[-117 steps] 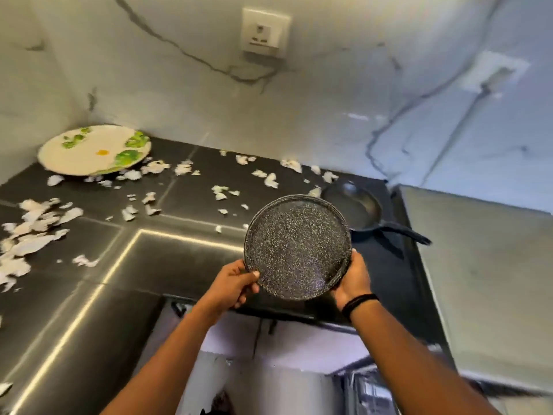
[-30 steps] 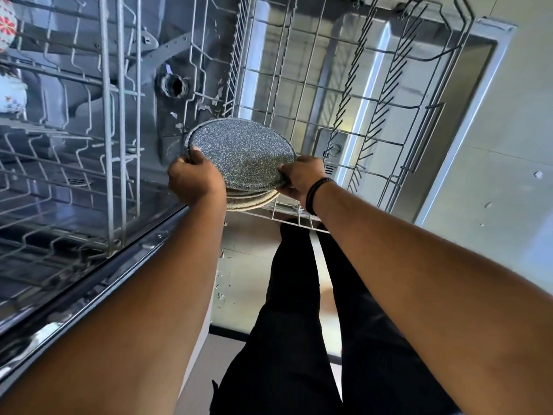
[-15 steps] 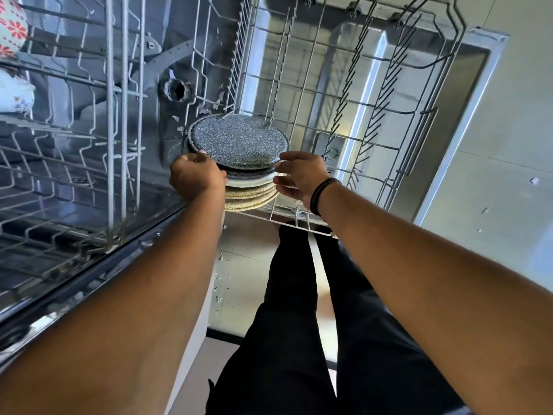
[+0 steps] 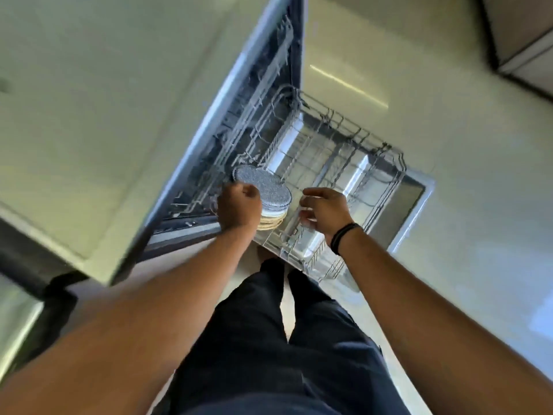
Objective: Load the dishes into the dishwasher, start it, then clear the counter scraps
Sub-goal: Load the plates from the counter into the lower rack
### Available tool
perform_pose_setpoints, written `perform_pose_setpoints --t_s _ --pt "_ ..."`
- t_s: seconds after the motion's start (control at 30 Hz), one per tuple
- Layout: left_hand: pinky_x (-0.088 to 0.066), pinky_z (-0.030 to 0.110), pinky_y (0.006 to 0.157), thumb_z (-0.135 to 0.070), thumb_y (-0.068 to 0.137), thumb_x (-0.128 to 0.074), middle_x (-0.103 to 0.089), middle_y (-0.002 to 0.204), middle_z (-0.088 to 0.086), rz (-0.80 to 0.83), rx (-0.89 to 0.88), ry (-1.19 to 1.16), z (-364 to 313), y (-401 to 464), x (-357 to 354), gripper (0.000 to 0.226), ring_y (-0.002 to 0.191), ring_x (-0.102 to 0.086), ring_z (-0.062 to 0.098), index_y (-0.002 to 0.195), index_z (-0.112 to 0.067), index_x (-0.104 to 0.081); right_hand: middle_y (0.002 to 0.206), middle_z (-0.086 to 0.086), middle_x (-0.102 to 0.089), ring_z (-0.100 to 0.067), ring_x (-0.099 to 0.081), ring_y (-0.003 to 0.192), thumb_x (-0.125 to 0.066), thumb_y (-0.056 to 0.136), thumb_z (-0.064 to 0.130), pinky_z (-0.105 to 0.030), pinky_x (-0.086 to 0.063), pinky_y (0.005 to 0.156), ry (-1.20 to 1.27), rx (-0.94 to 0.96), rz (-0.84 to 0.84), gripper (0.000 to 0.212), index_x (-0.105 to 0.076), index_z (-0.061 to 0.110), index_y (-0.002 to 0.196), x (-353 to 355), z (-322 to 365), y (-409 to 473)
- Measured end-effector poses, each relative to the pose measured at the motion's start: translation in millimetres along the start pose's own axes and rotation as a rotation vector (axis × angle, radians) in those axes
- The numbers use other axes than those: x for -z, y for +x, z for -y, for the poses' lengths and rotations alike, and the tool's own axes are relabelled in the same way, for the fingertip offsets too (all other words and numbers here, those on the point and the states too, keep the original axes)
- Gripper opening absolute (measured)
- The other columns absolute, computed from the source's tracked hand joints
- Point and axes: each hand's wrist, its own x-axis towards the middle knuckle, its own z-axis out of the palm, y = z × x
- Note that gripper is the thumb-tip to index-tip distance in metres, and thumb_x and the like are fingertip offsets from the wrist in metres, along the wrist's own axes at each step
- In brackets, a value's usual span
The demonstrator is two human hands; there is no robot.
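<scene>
Speckled grey, one plate (image 4: 264, 187) tops a stack in the pulled-out wire rack (image 4: 344, 163); the blurred plates beneath defy counting. Two hands: the left hand (image 4: 238, 208) curls at the stack's edge, the right hand (image 4: 324, 209) hangs loose beside it.

— From my feed, what is the person wearing?

— Both forearms are bare, no sleeves in sight. On the wrist of the right hand (image 4: 324, 212) I see a black band (image 4: 344, 238), narrow and plain.

— Anything on the left hand (image 4: 238, 206)?

— Nothing that I can make out: no band, no ring visible.

— And lower down?

— Dark navy trousers (image 4: 287, 339), long and loose-fitting, plain fabric. The picture is blurred, so finer detail escapes me.
</scene>
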Motion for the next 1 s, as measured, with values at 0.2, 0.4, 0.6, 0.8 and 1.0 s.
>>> perform_pose_setpoints --t_s 0.2,0.4,0.6,0.8,1.0 --pt "-0.050 0.034 0.052 -0.021 0.093 -0.052 -0.064 0.059 0.001 0.043 -0.135 -0.120 -45 -90 88 0.029 0.056 -0.066 0.015 0.065 -0.017 -0.059 0.076 -0.013 -0.063 -0.021 -0.051 0.052 -0.059 0.095 0.006 -0.026 -0.043 0.047 -0.183 0.189 0.171 0.009 -0.067 0.005 0.100 -52 55 -96" --pt "-0.059 0.042 0.065 -0.041 0.086 -0.054 -0.072 0.072 -0.003 -0.209 -0.098 -0.386 -19 -121 185 0.024 0.066 -0.071 0.019 0.080 -0.022 -0.068 0.069 -0.008 -0.068 -0.013 -0.056 0.052 -0.060 0.096 0.009 -0.022 -0.046 0.051 -0.410 0.373 0.372 0.013 -0.071 0.002 0.097 -138 73 -189" --pt "-0.061 0.045 0.065 -0.039 0.091 -0.059 -0.071 0.069 -0.006 -0.505 -0.013 -0.597 59 -132 292 0.021 0.061 -0.070 0.014 0.081 -0.024 -0.069 0.071 -0.010 -0.069 -0.016 -0.057 0.055 -0.059 0.094 0.008 -0.023 -0.047 0.054 -0.633 0.531 0.541 0.015 -0.072 0.001 0.095 -245 44 -251" --pt "-0.061 0.045 0.069 -0.028 0.093 -0.062 -0.071 0.066 -0.007 -0.761 0.112 -0.701 182 -167 390 0.014 0.056 -0.069 0.012 0.081 -0.024 -0.067 0.071 -0.004 -0.068 -0.014 -0.058 0.055 -0.062 0.095 0.015 -0.025 -0.050 0.056 -0.820 0.508 0.722 0.011 -0.071 0.008 0.096 -359 -37 -304" --pt "-0.061 0.048 0.074 -0.024 0.097 -0.062 -0.073 0.072 -0.002 -0.989 0.325 -0.831 321 -210 447 0.013 0.060 -0.070 0.015 0.088 -0.019 -0.069 0.074 -0.004 -0.068 -0.013 -0.058 0.055 -0.060 0.097 0.015 -0.024 -0.049 0.053 -1.035 0.488 0.930 0.013 -0.069 0.006 0.100 -452 -132 -355"
